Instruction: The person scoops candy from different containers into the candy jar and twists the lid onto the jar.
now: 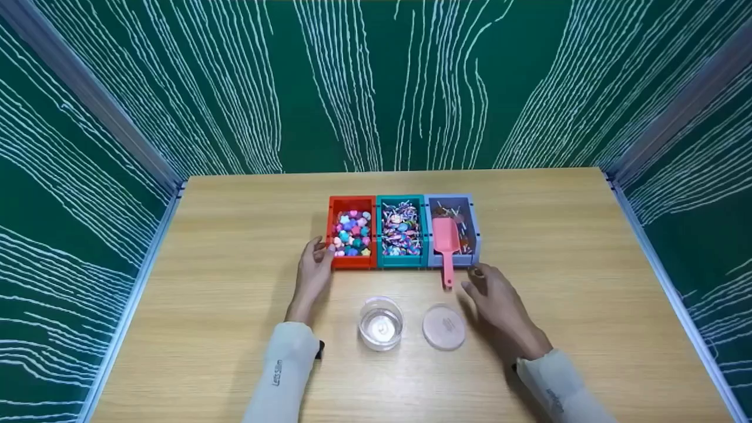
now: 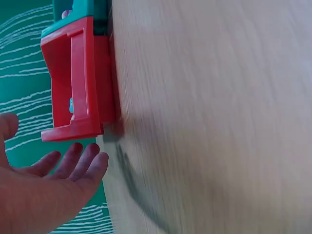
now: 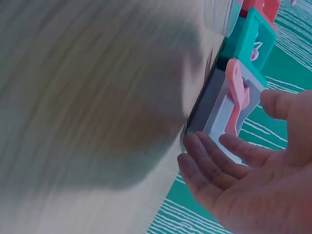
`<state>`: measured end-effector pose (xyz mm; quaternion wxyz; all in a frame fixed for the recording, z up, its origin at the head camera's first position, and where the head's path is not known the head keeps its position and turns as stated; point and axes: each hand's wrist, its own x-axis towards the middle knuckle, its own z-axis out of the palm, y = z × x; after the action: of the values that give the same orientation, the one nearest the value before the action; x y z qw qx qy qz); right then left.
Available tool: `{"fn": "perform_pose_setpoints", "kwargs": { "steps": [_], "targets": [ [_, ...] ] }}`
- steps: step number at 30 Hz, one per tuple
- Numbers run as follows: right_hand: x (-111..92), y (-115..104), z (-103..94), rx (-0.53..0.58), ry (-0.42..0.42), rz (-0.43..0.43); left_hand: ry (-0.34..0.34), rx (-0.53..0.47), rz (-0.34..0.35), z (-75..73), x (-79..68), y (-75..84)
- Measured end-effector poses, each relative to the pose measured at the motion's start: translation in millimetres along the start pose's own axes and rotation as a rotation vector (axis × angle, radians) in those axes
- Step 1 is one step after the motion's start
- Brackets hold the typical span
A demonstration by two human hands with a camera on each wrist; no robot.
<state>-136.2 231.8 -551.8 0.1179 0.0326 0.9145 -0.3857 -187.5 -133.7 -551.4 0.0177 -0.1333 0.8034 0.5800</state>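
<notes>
Three joined bins stand in a row: a red bin [image 1: 353, 263] with star and round beads, a teal bin [image 1: 400, 263] with mixed colourful pieces, and a lavender bin [image 1: 468, 259] with thin sticks and brownish bits. Across the lavender bin's front lies a pink scoop [image 1: 446, 236], handle toward me. My left hand [image 1: 313, 275] is at the red bin's left front corner; in the left wrist view its fingers [image 2: 87, 165] are loosely extended beside the bin. My right hand [image 1: 499, 298], fingers relaxed, hovers near the lavender bin's front right corner and holds nothing.
A clear round jar [image 1: 380, 324] without its lid stands on the wooden table [image 1: 235, 247] between my forearms. The round translucent lid [image 1: 443, 327] lies flat to its right. Green walls with white lines [image 1: 411, 88] enclose the table's back and sides.
</notes>
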Motion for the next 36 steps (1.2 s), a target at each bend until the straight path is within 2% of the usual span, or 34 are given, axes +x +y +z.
{"fn": "perform_pose_setpoints", "kwargs": {
  "steps": [8,15,18,23,27,36],
  "targets": [
    [8,-12,9.1,0.080,-0.004,0.024,0.050,0.019,0.038,1.6,3.0,4.1],
    [14,-19,13.7,0.128,0.031,0.057,0.081,0.039,0.068,2.7,7.8,7.1],
    [17,-22,14.9,0.160,0.044,0.074,0.095,0.046,0.061,3.6,10.4,9.2],
    [21,-24,18.9,0.195,0.087,0.038,0.120,0.030,0.061,4.3,13.8,11.4],
    [24,-25,23.0,0.230,0.127,0.025,0.139,0.028,0.099,3.3,15.9,10.0],
    [30,-28,28.8,0.360,0.115,0.135,0.143,0.030,0.083,0.1,20.7,6.1]
  ]
}}
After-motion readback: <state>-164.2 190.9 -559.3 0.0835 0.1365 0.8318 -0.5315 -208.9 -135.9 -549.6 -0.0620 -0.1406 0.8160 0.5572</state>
